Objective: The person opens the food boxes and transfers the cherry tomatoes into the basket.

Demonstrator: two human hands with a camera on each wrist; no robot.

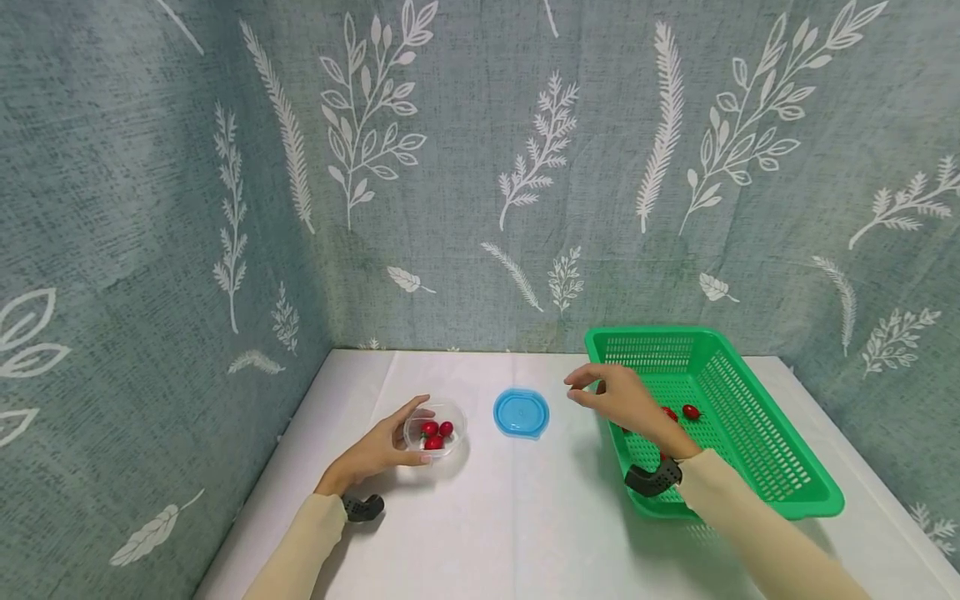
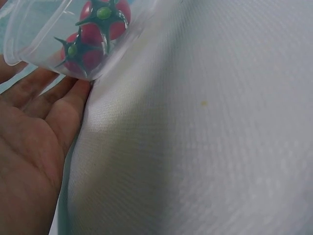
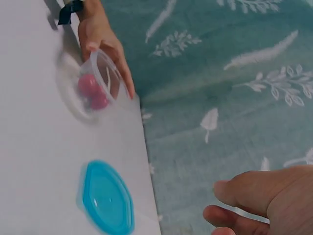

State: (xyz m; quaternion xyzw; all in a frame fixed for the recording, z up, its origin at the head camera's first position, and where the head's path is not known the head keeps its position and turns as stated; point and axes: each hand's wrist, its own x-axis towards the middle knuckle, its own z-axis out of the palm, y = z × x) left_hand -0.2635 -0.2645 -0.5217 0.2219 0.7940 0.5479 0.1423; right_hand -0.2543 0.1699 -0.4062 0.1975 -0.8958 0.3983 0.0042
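Note:
On the left of the table, my left hand (image 1: 386, 446) curves its thumb and fingers round a small clear plastic container (image 1: 455, 414). Inside it lie red cherry tomatoes (image 1: 433, 443); green star-shaped stem tops (image 2: 103, 13) show through the wall in the left wrist view. My right hand (image 1: 618, 400) hovers at the left rim of a green basket (image 1: 780, 442), fingers bent loosely and thumb apart from them, with nothing seen between. Several more red tomatoes (image 1: 691, 412) lie in the basket, partly hidden by the right forearm.
A blue lid (image 1: 521, 413) lies flat on the white table (image 1: 480, 533), between the container and the basket. Grey-green cloth (image 1: 465, 167) with white leaf prints hangs behind the table and along its sides.

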